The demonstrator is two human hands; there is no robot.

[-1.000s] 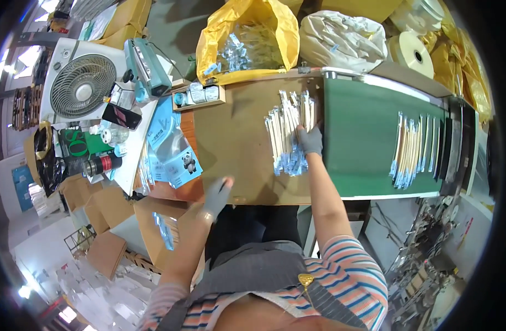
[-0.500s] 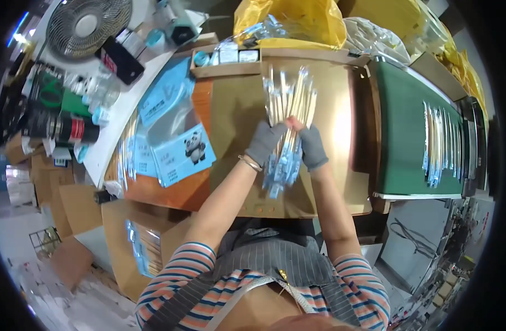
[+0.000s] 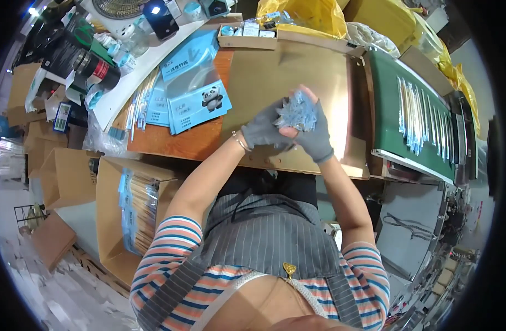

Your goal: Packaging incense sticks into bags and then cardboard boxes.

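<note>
Both hands, in grey gloves that leave the fingertips bare, hold a bundle of wrapped chopsticks (image 3: 298, 112) over the gold-coloured board (image 3: 258, 71). The bundle's blue wrapper ends point up at me, and the sticks' lengths are hidden beneath. My left hand (image 3: 265, 124) closes on its left side, its fingers partly hidden. Around the right side curls my right hand (image 3: 319, 135), with bare fingertips showing at the bundle's edge. To the left, blue printed bags with a panda picture (image 3: 200, 105) overlap on the orange-brown tabletop (image 3: 195, 138).
More wrapped chopsticks lie in a row (image 3: 424, 118) on the green belt (image 3: 385, 88) at right. An open cardboard box (image 3: 109, 220) at lower left contains packed chopsticks. A small tray (image 3: 247, 42) and yellow bags (image 3: 302, 19) stand behind the board. A phone (image 3: 160, 21) is at upper left.
The bundle has turned from lying lengthwise to blue ends upward, and my hands have shifted round it. My view has tilted, bringing more of the packed box into sight.
</note>
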